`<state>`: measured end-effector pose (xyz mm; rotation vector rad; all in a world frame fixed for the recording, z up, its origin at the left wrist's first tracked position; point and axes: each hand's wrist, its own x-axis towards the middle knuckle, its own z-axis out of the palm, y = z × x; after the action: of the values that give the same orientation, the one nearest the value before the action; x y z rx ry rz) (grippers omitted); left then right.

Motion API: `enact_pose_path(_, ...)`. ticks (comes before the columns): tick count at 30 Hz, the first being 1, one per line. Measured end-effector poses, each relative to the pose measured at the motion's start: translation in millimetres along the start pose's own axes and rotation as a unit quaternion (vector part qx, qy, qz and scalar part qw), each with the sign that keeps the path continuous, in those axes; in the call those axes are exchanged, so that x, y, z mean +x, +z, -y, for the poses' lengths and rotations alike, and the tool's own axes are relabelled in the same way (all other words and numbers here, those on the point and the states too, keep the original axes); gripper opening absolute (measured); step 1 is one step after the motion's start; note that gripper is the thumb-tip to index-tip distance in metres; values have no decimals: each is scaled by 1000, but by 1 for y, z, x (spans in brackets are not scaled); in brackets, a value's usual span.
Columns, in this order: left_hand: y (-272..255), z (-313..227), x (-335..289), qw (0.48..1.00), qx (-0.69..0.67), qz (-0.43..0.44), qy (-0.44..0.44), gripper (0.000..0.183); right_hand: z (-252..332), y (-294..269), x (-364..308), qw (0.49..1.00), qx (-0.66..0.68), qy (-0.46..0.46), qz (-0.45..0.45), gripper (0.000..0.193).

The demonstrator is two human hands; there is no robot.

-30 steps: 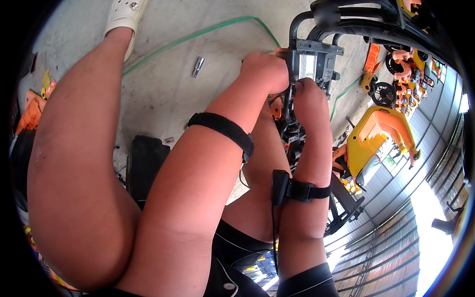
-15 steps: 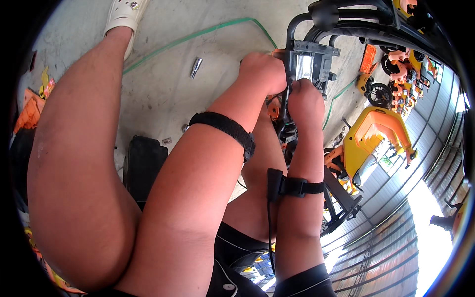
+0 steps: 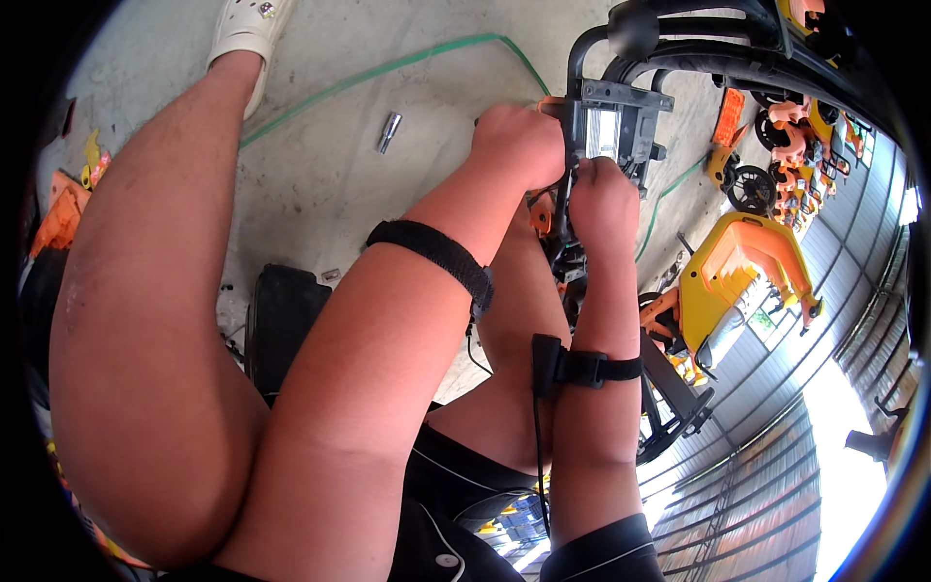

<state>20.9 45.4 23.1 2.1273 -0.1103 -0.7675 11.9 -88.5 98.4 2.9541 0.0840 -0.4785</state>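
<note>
Up against the black frame (image 3: 679, 39), we've got our left hand (image 3: 519, 145) clenched beside the grey bracket (image 3: 616, 126), right hand (image 3: 601, 199) gripping just beneath it, nearer.

Workshop, bare concrete floor (image 3: 320, 184), corrugated metal shutter (image 3: 776, 485), orange machine housings (image 3: 742, 267), loose socket bit (image 3: 389, 132)
</note>
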Motion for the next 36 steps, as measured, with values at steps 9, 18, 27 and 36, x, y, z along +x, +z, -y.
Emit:
enact_pose_path(9, 3, -2, -6, 999, -12, -25, -18, 27, 0, 1, 1, 996, 72, 44, 31, 30)
enact_pose_path(18, 19, -3, -8, 997, -18, -66, -20, 21, -12, 17, -1, 998, 58, -13, -33, 29)
enact_pose_path(27, 42, -6, -14, 987, -69, -135, -58, 25, -6, 13, -1, 998, 57, 25, 7, 28)
enact_pose_path(36, 56, -19, -23, 970, -122, -172, -122, 26, -2, 9, 0, 998, 58, 32, 10, 34)
